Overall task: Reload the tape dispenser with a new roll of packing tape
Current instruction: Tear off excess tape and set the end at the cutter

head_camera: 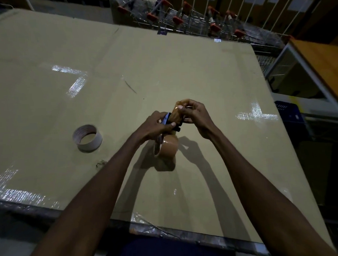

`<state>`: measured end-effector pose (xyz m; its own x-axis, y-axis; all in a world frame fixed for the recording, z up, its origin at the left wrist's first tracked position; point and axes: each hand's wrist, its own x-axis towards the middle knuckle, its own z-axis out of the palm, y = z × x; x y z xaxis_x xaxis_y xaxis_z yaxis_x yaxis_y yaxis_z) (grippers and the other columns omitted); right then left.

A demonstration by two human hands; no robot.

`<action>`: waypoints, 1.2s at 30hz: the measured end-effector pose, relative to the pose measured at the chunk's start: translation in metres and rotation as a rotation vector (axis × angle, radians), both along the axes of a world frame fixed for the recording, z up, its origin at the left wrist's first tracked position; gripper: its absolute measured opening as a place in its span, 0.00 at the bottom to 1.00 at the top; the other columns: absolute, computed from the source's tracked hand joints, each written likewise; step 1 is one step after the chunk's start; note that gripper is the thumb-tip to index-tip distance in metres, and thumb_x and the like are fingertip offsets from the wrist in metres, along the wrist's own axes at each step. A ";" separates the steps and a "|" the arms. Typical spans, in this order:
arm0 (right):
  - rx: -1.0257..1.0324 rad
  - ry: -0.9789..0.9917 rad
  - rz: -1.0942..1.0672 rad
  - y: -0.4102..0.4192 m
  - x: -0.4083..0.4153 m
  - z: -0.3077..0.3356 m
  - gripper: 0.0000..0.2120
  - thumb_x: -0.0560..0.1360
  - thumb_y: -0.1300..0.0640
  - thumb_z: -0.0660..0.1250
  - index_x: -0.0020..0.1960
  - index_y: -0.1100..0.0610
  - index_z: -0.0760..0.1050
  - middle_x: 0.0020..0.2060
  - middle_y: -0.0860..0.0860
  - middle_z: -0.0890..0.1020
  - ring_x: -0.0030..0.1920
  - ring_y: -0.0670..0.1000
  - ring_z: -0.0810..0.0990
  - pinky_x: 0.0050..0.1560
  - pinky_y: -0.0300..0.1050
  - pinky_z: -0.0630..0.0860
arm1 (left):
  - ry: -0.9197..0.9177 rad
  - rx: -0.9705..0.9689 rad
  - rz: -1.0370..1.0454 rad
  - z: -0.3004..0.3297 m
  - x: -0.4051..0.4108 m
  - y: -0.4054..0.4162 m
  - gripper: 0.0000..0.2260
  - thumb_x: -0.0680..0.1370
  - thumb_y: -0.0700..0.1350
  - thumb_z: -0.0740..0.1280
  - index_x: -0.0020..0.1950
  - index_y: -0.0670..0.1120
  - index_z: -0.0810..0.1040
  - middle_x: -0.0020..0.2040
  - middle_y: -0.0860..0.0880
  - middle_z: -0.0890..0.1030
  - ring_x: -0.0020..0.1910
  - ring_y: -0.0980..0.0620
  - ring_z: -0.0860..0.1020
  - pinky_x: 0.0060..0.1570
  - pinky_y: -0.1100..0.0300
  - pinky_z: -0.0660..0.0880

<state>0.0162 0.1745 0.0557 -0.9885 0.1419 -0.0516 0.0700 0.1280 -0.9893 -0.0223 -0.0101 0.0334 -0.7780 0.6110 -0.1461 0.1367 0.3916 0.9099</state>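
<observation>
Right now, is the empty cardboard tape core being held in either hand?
No, the empty core lies on the table, apart from both hands.

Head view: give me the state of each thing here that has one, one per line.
Dispenser: held above the table, gripped by the left hand.
New roll: brown, mounted on the dispenser, hanging below the hands.
Tape end: pulled out and crumpled, pinched by the right hand.
Empty core: lying flat on the table, untouched.
Carts: nested beyond the table.
</observation>
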 end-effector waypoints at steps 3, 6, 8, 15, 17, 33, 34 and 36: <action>0.042 0.013 0.007 -0.001 0.000 0.001 0.08 0.78 0.59 0.69 0.54 0.62 0.78 0.45 0.52 0.83 0.43 0.46 0.84 0.38 0.37 0.79 | -0.044 0.066 0.054 -0.003 0.008 0.006 0.13 0.81 0.43 0.67 0.64 0.40 0.76 0.49 0.53 0.81 0.42 0.66 0.82 0.41 0.70 0.77; 0.088 0.043 0.004 0.001 0.001 0.000 0.08 0.77 0.58 0.70 0.53 0.62 0.79 0.44 0.52 0.83 0.41 0.43 0.84 0.37 0.36 0.79 | -0.117 0.105 0.029 -0.006 0.009 0.006 0.14 0.82 0.44 0.65 0.66 0.40 0.73 0.53 0.47 0.83 0.46 0.60 0.84 0.43 0.65 0.78; 0.118 0.075 0.000 0.002 -0.001 0.000 0.06 0.77 0.58 0.71 0.50 0.60 0.79 0.44 0.54 0.84 0.44 0.47 0.84 0.39 0.38 0.79 | -0.150 0.131 0.014 -0.004 0.010 0.005 0.14 0.83 0.47 0.64 0.65 0.41 0.72 0.53 0.47 0.83 0.46 0.59 0.84 0.40 0.68 0.78; 0.188 0.086 -0.054 -0.008 -0.006 -0.001 0.06 0.75 0.58 0.72 0.40 0.54 0.77 0.41 0.53 0.82 0.47 0.54 0.83 0.46 0.56 0.82 | -0.193 0.251 0.131 -0.007 0.015 0.016 0.09 0.83 0.47 0.62 0.54 0.41 0.72 0.47 0.45 0.81 0.42 0.51 0.84 0.44 0.57 0.77; 0.182 0.028 -0.090 -0.011 -0.008 0.000 0.07 0.74 0.54 0.73 0.41 0.57 0.79 0.42 0.54 0.83 0.48 0.58 0.83 0.47 0.60 0.82 | -0.181 0.268 0.197 -0.006 0.019 0.021 0.07 0.84 0.45 0.61 0.49 0.43 0.71 0.44 0.46 0.79 0.38 0.52 0.82 0.41 0.56 0.74; -0.176 -0.350 -0.063 -0.008 0.014 -0.038 0.07 0.76 0.60 0.71 0.39 0.58 0.78 0.37 0.52 0.82 0.38 0.51 0.79 0.38 0.42 0.77 | 0.254 0.200 0.116 -0.041 0.058 0.019 0.10 0.80 0.54 0.61 0.49 0.47 0.72 0.47 0.46 0.75 0.45 0.53 0.77 0.44 0.58 0.77; -0.194 -0.355 -0.065 -0.006 0.013 -0.037 0.05 0.76 0.58 0.72 0.42 0.58 0.79 0.39 0.53 0.82 0.39 0.51 0.79 0.42 0.45 0.77 | 0.233 0.220 0.111 -0.037 0.056 0.018 0.10 0.81 0.53 0.61 0.49 0.46 0.72 0.46 0.45 0.76 0.43 0.53 0.79 0.42 0.57 0.78; -0.215 -0.352 -0.071 -0.005 0.010 -0.033 0.06 0.76 0.56 0.71 0.46 0.59 0.80 0.39 0.53 0.82 0.39 0.50 0.79 0.41 0.44 0.77 | 0.207 0.210 0.137 -0.032 0.051 0.017 0.12 0.83 0.51 0.61 0.48 0.43 0.71 0.42 0.49 0.76 0.37 0.60 0.78 0.38 0.63 0.75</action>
